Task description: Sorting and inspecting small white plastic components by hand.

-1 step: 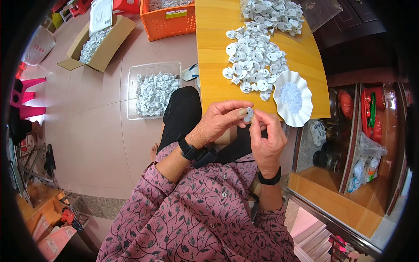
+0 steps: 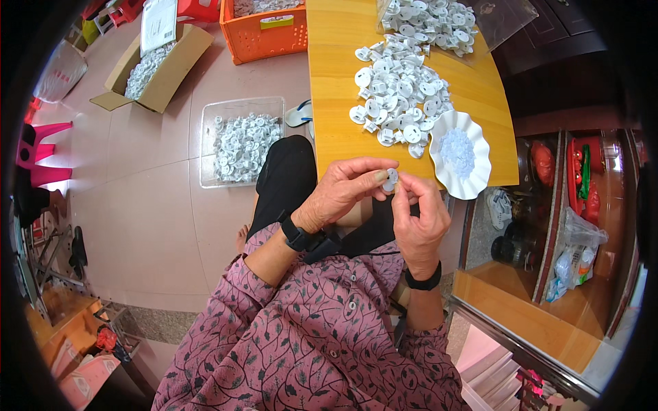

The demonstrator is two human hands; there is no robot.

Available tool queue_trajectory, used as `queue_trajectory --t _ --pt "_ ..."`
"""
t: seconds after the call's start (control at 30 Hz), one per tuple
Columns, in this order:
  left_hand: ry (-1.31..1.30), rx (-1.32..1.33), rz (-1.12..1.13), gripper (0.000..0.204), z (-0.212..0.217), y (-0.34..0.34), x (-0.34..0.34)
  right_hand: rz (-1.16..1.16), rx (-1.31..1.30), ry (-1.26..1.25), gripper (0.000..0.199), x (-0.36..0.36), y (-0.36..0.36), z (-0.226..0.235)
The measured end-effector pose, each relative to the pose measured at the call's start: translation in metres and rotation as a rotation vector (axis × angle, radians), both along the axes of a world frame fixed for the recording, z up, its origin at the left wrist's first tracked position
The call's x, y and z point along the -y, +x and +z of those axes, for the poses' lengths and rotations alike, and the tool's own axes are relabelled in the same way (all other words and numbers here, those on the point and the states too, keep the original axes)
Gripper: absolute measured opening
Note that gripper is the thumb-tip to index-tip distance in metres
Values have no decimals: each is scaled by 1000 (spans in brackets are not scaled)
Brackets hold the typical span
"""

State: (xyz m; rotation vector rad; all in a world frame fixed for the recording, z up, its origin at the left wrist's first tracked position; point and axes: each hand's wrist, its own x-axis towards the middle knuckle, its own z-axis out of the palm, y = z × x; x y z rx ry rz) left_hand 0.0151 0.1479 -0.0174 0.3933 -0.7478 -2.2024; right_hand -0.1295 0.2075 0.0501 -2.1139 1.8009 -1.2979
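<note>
Over my lap, just off the table's near edge, my left hand (image 2: 349, 190) pinches a small round white plastic part (image 2: 391, 180) between thumb and forefinger. My right hand (image 2: 421, 212) is closed in a pinch, its fingertips meeting the part's right edge. Whatever sits between those fingertips is too small to make out. Beyond the hands lies a loose heap of similar white plastic parts (image 2: 404, 89) on the yellow wooden table (image 2: 332, 75). Close to the right hand, a white scalloped dish (image 2: 443, 179) holds a pile of small pale-blue translucent pieces (image 2: 457, 154).
A clear plastic tub (image 2: 207, 161) of white parts stands on the floor at left. Behind it are a cardboard box (image 2: 175, 75) and an orange crate (image 2: 264, 41) with more parts. Shelving with bags (image 2: 576, 253) flanks my right; a pink stool (image 2: 51, 154) stands far left.
</note>
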Motion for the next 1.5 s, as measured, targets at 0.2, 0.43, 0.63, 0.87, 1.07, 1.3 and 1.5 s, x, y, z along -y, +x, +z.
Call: queue_trajectory --t 0.2,0.43,0.63,0.87,1.07,1.3,1.5 --pt "33 -23 15 35 0 -1 -1 -41 95 23 25 -2 3 -1" --pt "-78 -63 0 44 -6 1 -1 -77 198 36 24 -4 10 4" --pt "-67 -84 15 44 -5 0 -2 -95 236 0 22 -7 10 0" --pt "-46 -82 -10 47 -8 2 -1 -108 251 21 21 -7 11 1" --pt "-59 -93 -9 48 -8 1 -1 -97 251 14 22 -6 12 0" --pt "-31 -93 29 44 -5 -1 -3 -91 224 17 21 -6 13 2" --pt "-89 -39 44 42 -3 -1 -3 -82 193 28 21 -6 11 2"
